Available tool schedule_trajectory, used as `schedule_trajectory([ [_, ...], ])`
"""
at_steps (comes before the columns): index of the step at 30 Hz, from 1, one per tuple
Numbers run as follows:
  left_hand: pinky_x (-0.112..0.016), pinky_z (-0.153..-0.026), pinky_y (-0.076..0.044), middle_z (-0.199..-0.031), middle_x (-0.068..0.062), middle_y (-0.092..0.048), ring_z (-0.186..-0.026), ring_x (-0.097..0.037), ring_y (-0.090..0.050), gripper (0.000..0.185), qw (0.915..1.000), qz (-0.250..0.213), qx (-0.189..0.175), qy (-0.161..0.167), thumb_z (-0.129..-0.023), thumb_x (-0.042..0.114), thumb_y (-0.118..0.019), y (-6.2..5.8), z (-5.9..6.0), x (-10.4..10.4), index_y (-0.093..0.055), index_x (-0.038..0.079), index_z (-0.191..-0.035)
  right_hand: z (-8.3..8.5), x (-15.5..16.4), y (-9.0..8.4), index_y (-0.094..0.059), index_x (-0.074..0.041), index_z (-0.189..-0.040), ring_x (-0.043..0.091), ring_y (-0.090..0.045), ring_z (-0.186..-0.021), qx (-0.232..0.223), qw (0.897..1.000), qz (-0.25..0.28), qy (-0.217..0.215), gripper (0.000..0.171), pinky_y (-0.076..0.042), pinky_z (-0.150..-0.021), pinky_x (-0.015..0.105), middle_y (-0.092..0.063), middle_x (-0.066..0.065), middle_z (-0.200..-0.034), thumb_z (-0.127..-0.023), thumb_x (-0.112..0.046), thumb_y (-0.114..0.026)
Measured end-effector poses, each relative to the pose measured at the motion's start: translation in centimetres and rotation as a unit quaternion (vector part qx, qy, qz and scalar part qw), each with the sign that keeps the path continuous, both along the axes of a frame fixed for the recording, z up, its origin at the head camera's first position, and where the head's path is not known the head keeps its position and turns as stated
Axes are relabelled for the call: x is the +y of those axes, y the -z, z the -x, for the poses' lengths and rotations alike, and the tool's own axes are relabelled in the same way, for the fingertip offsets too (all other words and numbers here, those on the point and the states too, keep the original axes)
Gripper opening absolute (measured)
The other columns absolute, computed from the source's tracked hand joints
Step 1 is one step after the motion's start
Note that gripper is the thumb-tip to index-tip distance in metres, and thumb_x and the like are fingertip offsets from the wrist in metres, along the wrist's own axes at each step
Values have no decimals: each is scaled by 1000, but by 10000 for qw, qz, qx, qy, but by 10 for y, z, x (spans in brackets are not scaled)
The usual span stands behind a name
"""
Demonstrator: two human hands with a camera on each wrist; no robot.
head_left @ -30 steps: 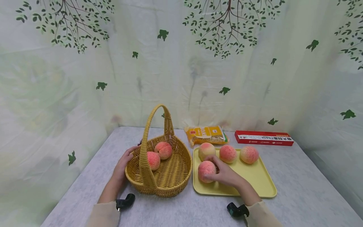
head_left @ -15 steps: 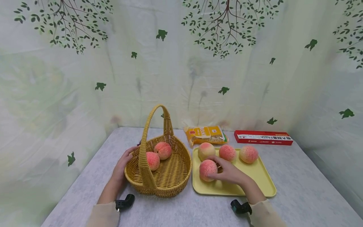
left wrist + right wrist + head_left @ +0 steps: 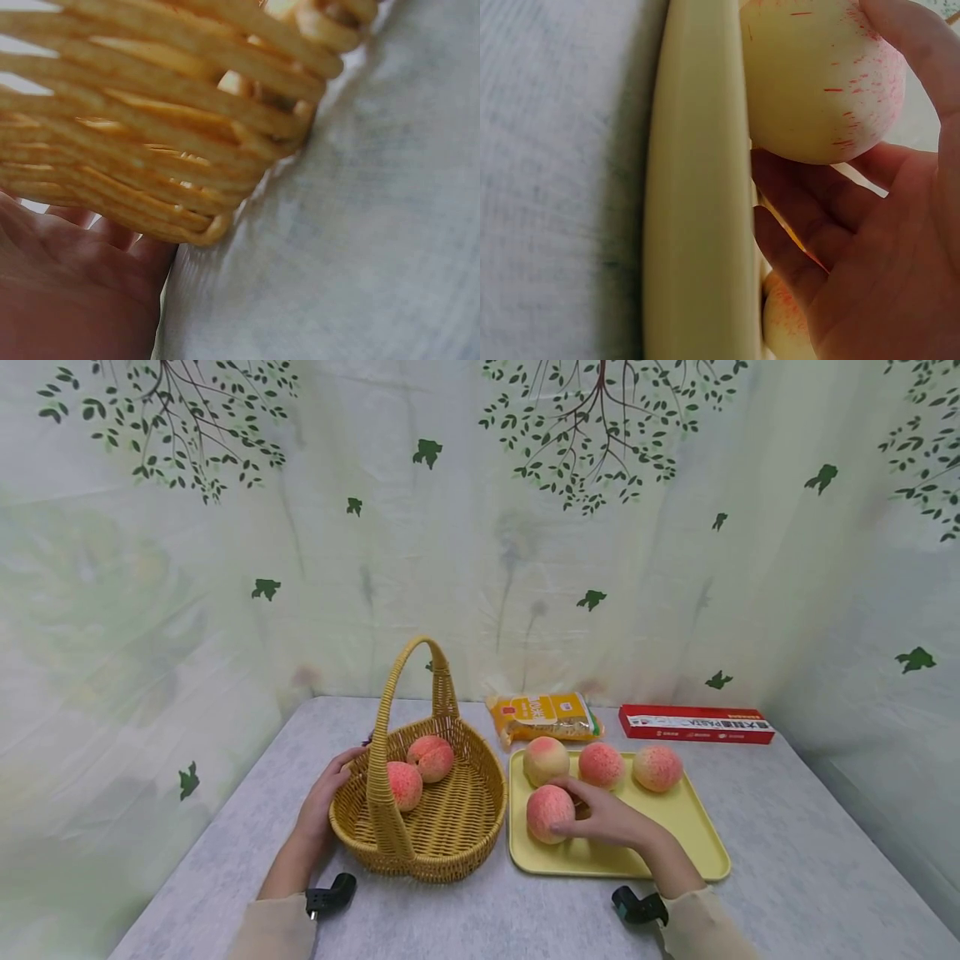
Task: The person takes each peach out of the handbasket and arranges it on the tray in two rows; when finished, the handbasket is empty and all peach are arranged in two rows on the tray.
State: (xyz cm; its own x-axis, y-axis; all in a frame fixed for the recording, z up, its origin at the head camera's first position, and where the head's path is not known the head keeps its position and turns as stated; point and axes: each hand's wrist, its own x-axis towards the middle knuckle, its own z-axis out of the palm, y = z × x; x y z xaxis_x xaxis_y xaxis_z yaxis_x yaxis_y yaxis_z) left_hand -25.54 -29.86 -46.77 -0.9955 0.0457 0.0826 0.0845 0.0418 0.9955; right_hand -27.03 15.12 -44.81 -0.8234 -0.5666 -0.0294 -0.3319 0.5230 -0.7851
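Note:
My left hand [image 3: 322,797] holds the left side of the wicker basket [image 3: 457,862], its fingertips at the rim. In the left wrist view the palm [image 3: 82,292] lies against the woven wall [image 3: 150,142], which hides most of the fingers. Two peaches [image 3: 431,758] sit inside the basket, one partly behind the handle. My right hand [image 3: 611,818] holds a pink peach [image 3: 549,814] between thumb and fingers, low over the front left of the yellow tray [image 3: 660,856]. The right wrist view shows the held peach [image 3: 817,82] right by the tray's edge [image 3: 701,187].
Three more peaches [image 3: 657,768] stand in a row along the tray's back. Behind the tray lie a yellow food packet [image 3: 546,718] and a red pasta box [image 3: 697,725]. The basket's tall handle [image 3: 386,735] arches above it.
My right hand has shifted slightly right with the peach between its fingers, then stayed nearly still. The left hand and the basket have kept their place.

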Motion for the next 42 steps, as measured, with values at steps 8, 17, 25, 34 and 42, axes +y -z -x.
schedule_trajectory([
  [8,-7,-99,-35,-153,7,-34,-127,11,-41,46,10000,74,-10,9,-109,36,-29,0,0,0,-37,16,-149,1,2,2,-49,-19,-143,20,-55,-116,33,9999,100,-30,64,-48,-100,41,-59,2,-132,-88,-40,-74],
  [17,-7,-98,-36,-151,9,-36,-126,10,-43,45,10000,-9,-62,36,-109,37,-30,-1,-1,0,-38,18,-149,1,0,-1,-52,-19,-140,20,-56,-113,70,9998,132,113,60,-47,-100,43,-60,1,-129,-89,-42,-72],
  [25,-7,-99,-35,-155,7,-32,-128,10,-40,46,10000,38,-68,48,-108,40,-30,0,-1,-1,-38,20,-149,4,1,-1,-58,-19,-135,20,-59,-117,301,9989,171,325,52,-48,-102,46,-64,-1,-127,-91,-43,-70],
  [34,-7,-99,-35,-155,6,-32,-129,9,-40,46,9999,15,-101,43,-108,40,-30,0,0,-1,-38,20,-149,4,-1,-8,-64,-16,-127,18,-64,-110,679,9942,325,771,43,-52,-96,37,-69,-1,-120,-93,-43,-68],
  [42,-8,-99,-36,-151,9,-36,-127,9,-43,46,10000,-30,7,73,-108,38,-30,0,0,-1,-38,18,-149,4,-5,-13,-66,-14,-122,19,-67,-107,832,9875,525,1228,31,-55,-95,39,-71,2,-116,-95,-31,-67],
])
